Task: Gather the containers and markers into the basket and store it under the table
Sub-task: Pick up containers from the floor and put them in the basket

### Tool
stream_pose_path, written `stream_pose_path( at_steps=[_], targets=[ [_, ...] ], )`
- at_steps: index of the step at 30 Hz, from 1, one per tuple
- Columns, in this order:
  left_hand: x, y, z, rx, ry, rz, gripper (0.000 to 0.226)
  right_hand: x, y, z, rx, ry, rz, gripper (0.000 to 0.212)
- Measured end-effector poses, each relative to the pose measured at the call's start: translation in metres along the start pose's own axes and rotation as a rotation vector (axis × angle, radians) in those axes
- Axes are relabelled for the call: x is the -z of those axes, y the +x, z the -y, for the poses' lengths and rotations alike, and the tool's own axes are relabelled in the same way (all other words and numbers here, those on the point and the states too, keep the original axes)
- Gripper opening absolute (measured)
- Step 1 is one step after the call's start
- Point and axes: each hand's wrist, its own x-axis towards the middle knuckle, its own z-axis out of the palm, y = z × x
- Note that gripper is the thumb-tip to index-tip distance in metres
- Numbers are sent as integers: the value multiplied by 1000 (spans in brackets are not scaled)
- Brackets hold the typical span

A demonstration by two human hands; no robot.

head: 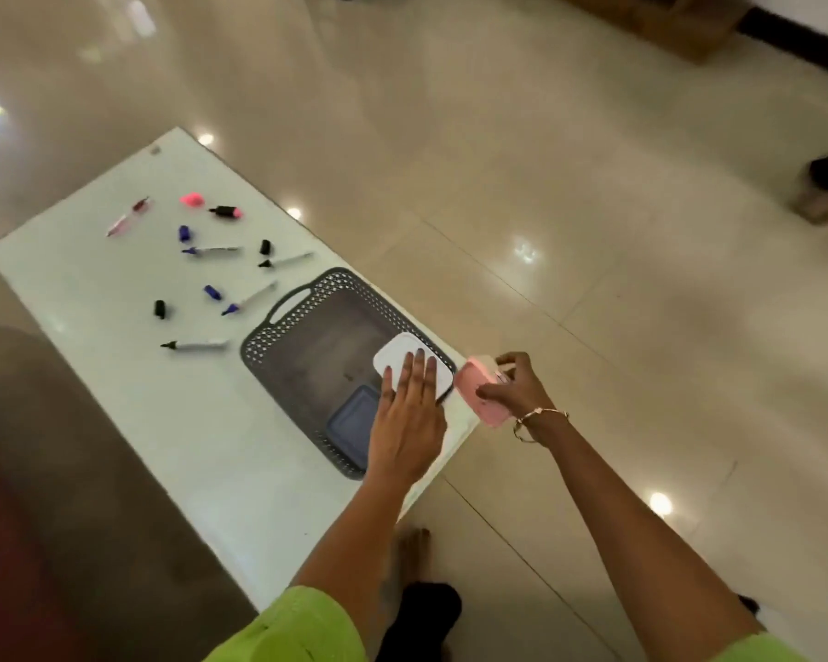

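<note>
A dark grey perforated basket lies on the white table near its right edge. Inside it are a blue-lidded container and a white container. My left hand rests flat on the white container, fingers spread. My right hand grips a pink container just beyond the table's right edge, beside the basket. Several uncapped markers and loose caps lie scattered on the table's far half, among them a pink highlighter and a black-tipped marker.
Glossy beige floor tiles surround the table. My bare foot stands by the table's near corner. Another person's foot and dark trouser leg are at the far right. A brown blurred shape fills the lower left.
</note>
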Motion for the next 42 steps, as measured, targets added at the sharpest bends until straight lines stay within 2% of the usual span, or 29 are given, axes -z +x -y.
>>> stream_pose_path(
  at_steps=[5, 9, 17, 24, 29, 32, 35, 38, 42],
  targets=[
    [26, 18, 73, 233, -6, -6, 59, -63, 55, 93, 256, -406, 188, 49],
    [23, 36, 116, 332, -24, 16, 59, -118, 106, 125, 359, -685, 314, 48],
    [-12, 44, 172, 462, -20, 121, 65, -186, 195, 120, 407, -1189, 588, 32],
    [-23, 53, 184, 562, -21, 134, 65, -200, 218, 104, 402, -1407, 757, 29],
    [-25, 64, 182, 566, -47, 139, 65, -203, 220, 105, 421, -1505, 779, 28],
    [-26, 68, 177, 560, -55, 145, 65, -198, 217, 106, 473, -1423, 719, 36],
    [-16, 72, 168, 566, -28, 149, 66, -180, 198, 102, 725, -1223, 551, 51],
    [1, 80, 153, 594, -2, 123, 67, -159, 173, 106, 982, -1287, 434, 66],
    [24, 100, 130, 691, -51, 62, 70, -136, 163, 128, 1128, -1342, 435, 74]
  ],
)
